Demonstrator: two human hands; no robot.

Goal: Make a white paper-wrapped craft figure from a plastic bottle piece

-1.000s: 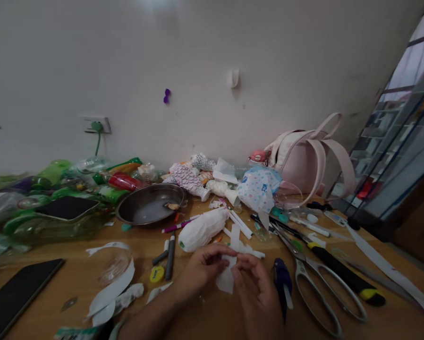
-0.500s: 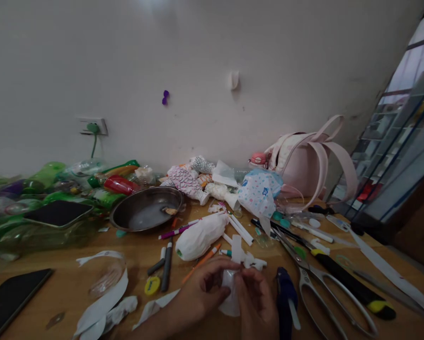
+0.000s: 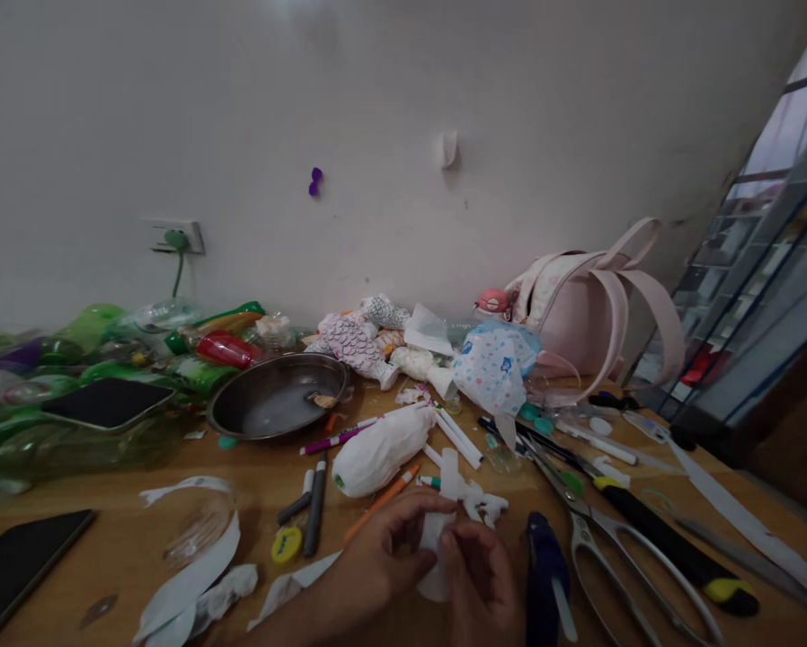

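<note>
Both my hands meet low in the middle of the head view over a wooden table [image 3: 140,539]. My left hand [image 3: 383,557] and my right hand [image 3: 481,580] pinch one small white paper piece [image 3: 434,562] between thumbs and fingers. Just beyond them lies a white paper-wrapped bottle [image 3: 376,449], an orange marker [image 3: 383,494] and white paper scraps [image 3: 474,499]. A dark blue glue gun [image 3: 545,575] lies right of my right hand.
Large scissors [image 3: 612,557], a yellow-black cutter [image 3: 673,553], a metal pan [image 3: 275,404], markers [image 3: 315,503], green plastic bottles [image 3: 73,422], a phone [image 3: 19,566], white strips [image 3: 188,575] and a pink backpack [image 3: 592,314] crowd the table by the wall.
The view shifted slightly. My hands have drawn a little nearer to me with the paper piece, fingers working it. An orange marker has come into sight beyond them.
</note>
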